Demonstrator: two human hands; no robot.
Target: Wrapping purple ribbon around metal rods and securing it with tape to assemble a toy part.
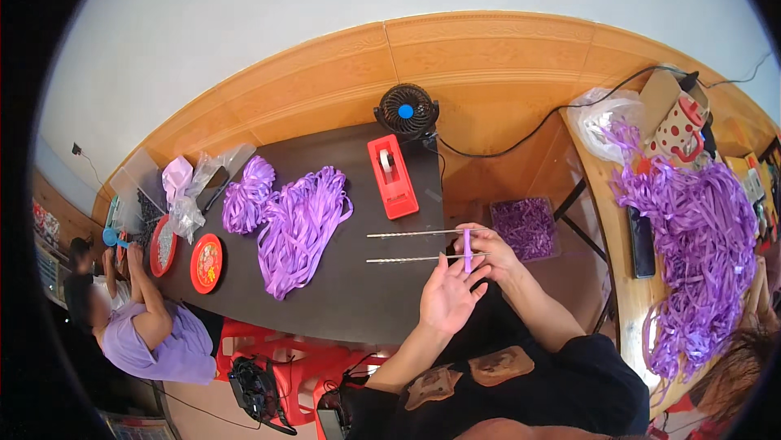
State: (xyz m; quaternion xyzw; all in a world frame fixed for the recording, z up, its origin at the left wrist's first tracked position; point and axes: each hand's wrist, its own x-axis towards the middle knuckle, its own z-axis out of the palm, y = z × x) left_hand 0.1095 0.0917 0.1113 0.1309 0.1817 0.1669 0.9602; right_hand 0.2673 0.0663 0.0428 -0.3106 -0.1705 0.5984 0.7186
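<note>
Two thin, twisted metal rods (399,236) run parallel, extending over the table's right part toward my hands. A short purple ribbon (468,251) spans across both rods near their right ends. My right hand (498,254) is closed on the ribbon and the rod ends, its fingers bent around them. Just below, my left hand (449,298) is palm up with its fingers stretched out and apart. Its thumb tip is by the lower rod and its fingertips lie close to the ribbon; whether they touch cannot be made out.
On the dark table (358,302) are a red tape dispenser (393,177), purple ribbon bundles (301,228), a small fan (408,111) and red dishes (207,263). A side table at right bears a ribbon heap (700,245) and phone (640,243). Another person (159,338) sits at far left.
</note>
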